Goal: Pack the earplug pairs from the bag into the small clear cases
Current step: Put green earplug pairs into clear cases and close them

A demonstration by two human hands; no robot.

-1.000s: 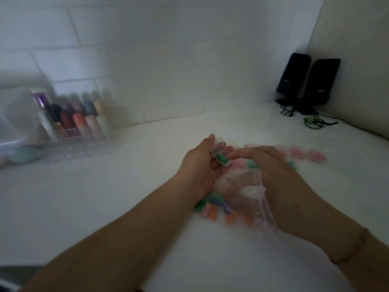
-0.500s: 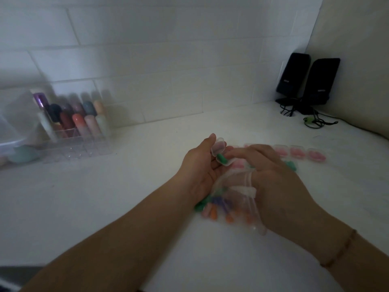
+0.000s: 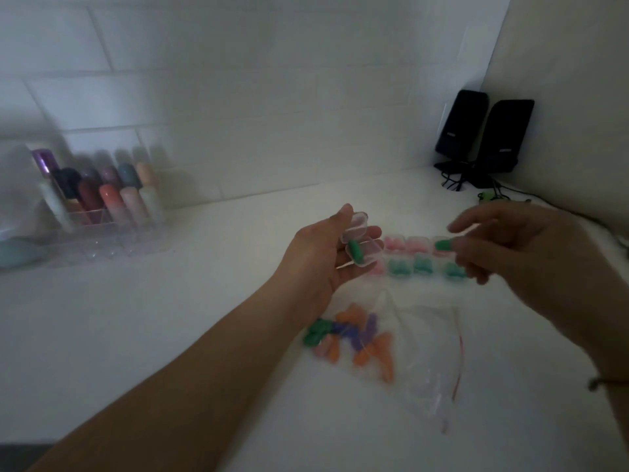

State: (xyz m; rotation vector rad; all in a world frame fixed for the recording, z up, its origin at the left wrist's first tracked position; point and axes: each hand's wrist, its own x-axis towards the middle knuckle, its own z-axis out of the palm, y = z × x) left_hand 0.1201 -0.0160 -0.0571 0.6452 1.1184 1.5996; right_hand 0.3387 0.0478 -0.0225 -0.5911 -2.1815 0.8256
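Observation:
My left hand [image 3: 321, 258] holds a small clear case [image 3: 362, 245] with its lid up; one green earplug [image 3: 355, 251] lies inside it. My right hand [image 3: 520, 253], raised to the right of the case, pinches a second green earplug [image 3: 443, 245] at its fingertips. The clear zip bag [image 3: 408, 352] lies flat on the white counter [image 3: 170, 335] below both hands, with several orange, purple, green and pink earplugs [image 3: 350, 335] at its left end. Behind the hands stand two rows of filled cases, pink ones [image 3: 406, 242] and teal ones [image 3: 422, 266].
A clear organiser with several coloured tubes [image 3: 102, 202] stands at the back left by the tiled wall. Two black speakers [image 3: 483, 137] with cables sit in the back right corner. A teal object [image 3: 18, 255] lies at the far left.
My right hand has come out of the bag and risen to the right, now pinching a green earplug. The bag lies flat on the counter. The left hand still holds the case.

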